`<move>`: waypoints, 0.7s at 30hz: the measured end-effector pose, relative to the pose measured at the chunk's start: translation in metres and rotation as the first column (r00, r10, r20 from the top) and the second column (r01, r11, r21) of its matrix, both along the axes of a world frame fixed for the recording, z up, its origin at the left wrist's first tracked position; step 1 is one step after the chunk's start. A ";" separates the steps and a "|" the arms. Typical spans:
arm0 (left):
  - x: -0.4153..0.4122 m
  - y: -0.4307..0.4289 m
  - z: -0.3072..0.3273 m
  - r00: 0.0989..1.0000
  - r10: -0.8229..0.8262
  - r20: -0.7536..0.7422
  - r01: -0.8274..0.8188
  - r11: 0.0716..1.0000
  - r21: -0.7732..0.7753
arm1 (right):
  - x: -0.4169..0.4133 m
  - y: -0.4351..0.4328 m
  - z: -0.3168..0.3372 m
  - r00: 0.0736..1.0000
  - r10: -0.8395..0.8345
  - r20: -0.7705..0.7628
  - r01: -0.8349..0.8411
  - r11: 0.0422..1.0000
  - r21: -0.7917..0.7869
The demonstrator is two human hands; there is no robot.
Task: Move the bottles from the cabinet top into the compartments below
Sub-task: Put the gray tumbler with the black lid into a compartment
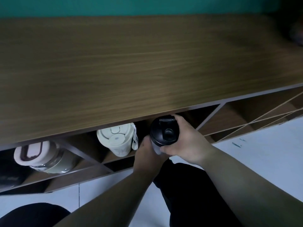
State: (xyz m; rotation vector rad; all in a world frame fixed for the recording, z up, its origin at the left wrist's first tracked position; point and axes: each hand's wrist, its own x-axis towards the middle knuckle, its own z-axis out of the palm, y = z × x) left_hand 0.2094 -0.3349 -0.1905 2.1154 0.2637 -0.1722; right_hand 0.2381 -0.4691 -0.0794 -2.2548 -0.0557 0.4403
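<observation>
A bottle with a black flip lid (164, 132) is held just below the front edge of the wooden cabinet top (131, 63), at the mouth of a diamond-shaped compartment. My right hand (185, 141) wraps its lid and right side; my left hand (148, 154) grips its pale body from below. A white-lidded bottle (117, 140) lies in the same compartment, just to the left. A pale green bottle with a pinkish lid and dark loop handle (41, 156) lies in the compartment further left.
Slanted dividers form more compartments (229, 118) to the right. A dark blurred object (295, 33) sits at the far right of the cabinet top. The teal wall runs behind. My dark trousers and the pale floor (262, 148) are below.
</observation>
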 end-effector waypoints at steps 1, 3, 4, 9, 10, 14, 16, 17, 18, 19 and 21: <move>0.004 0.000 -0.002 1.000 -0.018 -0.012 0.018 0.999 0.038 | 0.004 -0.001 -0.002 1.000 0.007 -0.006 -0.007 1.000 0.000; 0.013 0.001 -0.007 0.999 -0.051 -0.001 0.051 0.993 0.110 | 0.010 -0.002 -0.007 1.000 0.017 -0.014 -0.016 1.000 0.019; 0.016 0.003 -0.009 0.998 -0.060 0.010 0.059 0.990 0.127 | 0.012 -0.002 -0.008 1.000 0.022 -0.017 -0.021 0.999 0.030; 0.023 0.011 -0.018 0.993 -0.117 0.002 0.115 0.981 0.154 | 0.020 -0.002 -0.014 0.998 0.053 -0.038 -0.052 0.998 0.030; 0.024 0.012 -0.020 0.993 -0.121 -0.001 0.120 0.979 0.162 | 0.021 -0.002 -0.015 0.998 0.051 -0.041 -0.049 0.998 0.034; 0.026 0.011 -0.021 0.996 -0.093 0.000 0.092 0.981 0.170 | 0.025 -0.004 -0.018 0.997 0.050 -0.056 -0.048 0.998 0.043; 0.026 0.010 -0.022 0.997 -0.083 -0.003 0.083 0.979 0.184 | 0.027 -0.005 -0.019 0.997 0.050 -0.063 -0.047 0.997 0.054; 0.025 0.010 -0.023 0.996 -0.087 -0.006 0.086 0.977 0.196 | 0.027 -0.005 -0.020 0.997 0.049 -0.066 -0.045 0.997 0.060; 0.026 0.011 -0.024 0.996 -0.092 -0.011 0.093 0.973 0.210 | 0.028 -0.005 -0.021 0.997 0.046 -0.069 -0.042 0.997 0.065; 0.026 0.011 -0.025 0.995 -0.097 -0.019 0.099 0.970 0.224 | 0.029 -0.006 -0.021 0.996 0.044 -0.073 -0.039 0.997 0.068; 0.027 0.011 -0.026 0.994 -0.099 -0.036 0.104 0.966 0.235 | 0.029 -0.006 -0.021 0.996 0.042 -0.080 -0.035 0.996 0.078</move>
